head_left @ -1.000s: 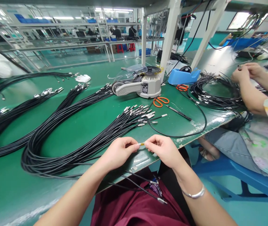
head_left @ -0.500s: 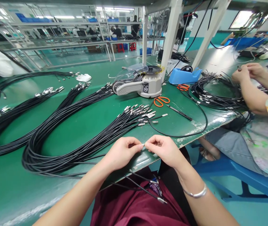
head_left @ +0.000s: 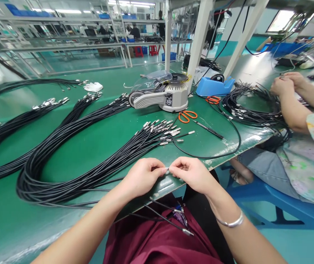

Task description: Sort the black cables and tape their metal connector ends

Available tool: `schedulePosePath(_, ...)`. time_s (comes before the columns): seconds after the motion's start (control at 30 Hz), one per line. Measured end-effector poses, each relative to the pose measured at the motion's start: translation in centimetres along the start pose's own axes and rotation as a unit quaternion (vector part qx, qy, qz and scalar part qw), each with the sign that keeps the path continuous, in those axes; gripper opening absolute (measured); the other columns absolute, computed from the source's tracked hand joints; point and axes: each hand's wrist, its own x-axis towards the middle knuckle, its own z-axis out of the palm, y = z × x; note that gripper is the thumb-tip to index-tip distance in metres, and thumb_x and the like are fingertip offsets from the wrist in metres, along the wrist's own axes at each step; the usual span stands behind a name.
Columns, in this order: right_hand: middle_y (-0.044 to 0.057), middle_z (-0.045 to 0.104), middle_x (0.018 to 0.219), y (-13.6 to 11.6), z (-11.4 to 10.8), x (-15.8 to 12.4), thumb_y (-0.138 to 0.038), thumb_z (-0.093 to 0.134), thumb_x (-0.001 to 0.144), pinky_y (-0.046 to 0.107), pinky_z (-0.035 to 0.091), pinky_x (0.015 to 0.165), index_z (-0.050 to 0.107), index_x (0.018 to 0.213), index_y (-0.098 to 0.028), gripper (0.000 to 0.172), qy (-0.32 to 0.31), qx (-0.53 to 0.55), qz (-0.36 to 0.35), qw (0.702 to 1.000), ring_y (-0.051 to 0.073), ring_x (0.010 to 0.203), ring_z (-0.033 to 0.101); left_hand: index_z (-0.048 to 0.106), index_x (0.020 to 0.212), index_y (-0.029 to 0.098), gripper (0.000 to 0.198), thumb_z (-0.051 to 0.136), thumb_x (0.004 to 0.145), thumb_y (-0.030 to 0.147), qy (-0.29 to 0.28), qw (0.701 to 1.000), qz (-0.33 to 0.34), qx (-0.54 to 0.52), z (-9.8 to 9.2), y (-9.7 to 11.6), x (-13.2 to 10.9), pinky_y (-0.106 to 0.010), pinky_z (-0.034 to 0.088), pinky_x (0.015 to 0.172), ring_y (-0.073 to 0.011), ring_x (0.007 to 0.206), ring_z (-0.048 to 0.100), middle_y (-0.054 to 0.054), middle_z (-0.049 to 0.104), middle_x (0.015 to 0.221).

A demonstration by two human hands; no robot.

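Where cables (head_left: 118,162) end — scissors (head_left: 187,117) lie near.

White glove (head_left: 93,87), blue stool (head_left: 269,197), red stools (head_left: 139,51)

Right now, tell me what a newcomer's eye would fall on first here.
Most likely the thick bundle of black cables with silvery ends, curving in a big U across the left side of the green table. Next, the pale machine behind the bundle's near ends, with orange scissor handles just in front. At the near edge, the left hand and right hand pinch a small shiny piece between them.
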Motion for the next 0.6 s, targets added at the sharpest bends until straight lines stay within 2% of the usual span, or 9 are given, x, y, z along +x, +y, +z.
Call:
schedulePosePath(0.13, 0.002, 0.063, 0.066, -0.1, 0.2, 0.3, -0.028, 0.06, 0.076, 0.023, 0.043, 0.056, 0.065, 0.072, -0.015, 0.015, 0.016, -0.015, 0.005, 1.0, 0.012, 0.061, 0.055, 0.068, 0.073, 0.018, 0.022, 0.05, 0.079, 0.029, 0.034, 0.999, 0.009, 0.036, 0.9, -0.1, 0.0, -0.025, 0.042, 0.067, -0.0173, 0.073, 0.06, -0.002, 0.07, 0.076)
schedulePosePath(0.2, 0.001, 0.063, 0.065, -0.3, 0.1, 0.3, -0.027, 0.06, 0.075, 0.023, 0.042, 0.057, 0.064, 0.072, -0.015, 0.013, 0.009, -0.013, 0.008, 1.0, 0.012, 0.06, 0.055, 0.068, 0.073, 0.018, 0.022, 0.05, 0.08, 0.029, 0.037, 0.998, 0.015, 0.054, 0.7, 0.2, -0.5, -0.025, 0.041, 0.067, -0.0169, 0.073, 0.06, -0.003, 0.069, 0.078)
schedulePosePath(0.33, 0.0, 0.062, 0.062, -0.9, 0.0, -1.4, -0.027, 0.061, 0.074, 0.021, 0.041, 0.052, 0.063, 0.07, -0.016, 0.011, -0.047, 0.017, 0.036, 0.998, 0.012, 0.056, 0.054, 0.067, 0.069, 0.018, 0.035, 0.045, 0.086, 0.04, -0.041, 0.992, 0.055, 0.105, -1.6, 1.1, -1.3, -0.023, 0.039, 0.06, -0.0143, 0.063, 0.056, -0.001, 0.066, 0.066)
schedulePosePath(0.37, -0.001, 0.062, 0.061, -0.9, 0.0, -2.1, -0.026, 0.06, 0.075, 0.021, 0.04, 0.051, 0.063, 0.07, -0.017, 0.011, -0.059, 0.015, 0.041, 0.997, 0.012, 0.056, 0.054, 0.067, 0.07, 0.018, 0.037, 0.044, 0.086, 0.042, -0.029, 0.99, 0.067, 0.121, -2.3, 1.4, -1.2, -0.023, 0.039, 0.06, -0.0141, 0.063, 0.056, 0.0, 0.066, 0.066)
schedulePosePath(0.43, 0.0, 0.065, 0.061, -0.7, 0.0, -3.5, -0.023, 0.059, 0.075, 0.02, 0.04, 0.05, 0.064, 0.069, -0.018, 0.009, -0.097, -0.018, 0.04, 0.994, 0.012, 0.056, 0.056, 0.068, 0.078, 0.019, 0.034, 0.043, 0.088, 0.04, 0.043, 0.981, 0.09, 0.164, -3.2, 1.5, -0.3, -0.024, 0.042, 0.067, -0.0153, 0.071, 0.059, -0.002, 0.068, 0.076)
schedulePosePath(0.5, 0.0, 0.066, 0.059, -0.1, -0.2, -4.6, -0.021, 0.059, 0.073, 0.02, 0.039, 0.049, 0.067, 0.065, -0.018, 0.011, -0.141, -0.081, 0.032, 0.986, 0.013, 0.055, 0.057, 0.068, 0.089, 0.019, 0.027, 0.044, 0.088, 0.032, 0.109, 0.961, 0.107, 0.229, -3.4, 1.2, 1.3, -0.028, 0.043, 0.078, -0.0186, 0.084, 0.06, -0.004, 0.068, 0.089)
schedulePosePath(0.6, 0.001, 0.065, 0.056, 0.8, -1.1, -5.1, -0.026, 0.06, 0.075, 0.022, 0.037, 0.048, 0.067, 0.061, -0.018, 0.017, -0.133, -0.146, 0.037, 0.98, 0.014, 0.053, 0.057, 0.068, 0.086, 0.015, 0.022, 0.048, 0.084, 0.023, 0.128, 0.936, 0.107, 0.309, -2.5, 0.5, 4.1, -0.035, 0.042, 0.084, -0.025, 0.091, 0.058, -0.011, 0.065, 0.089)
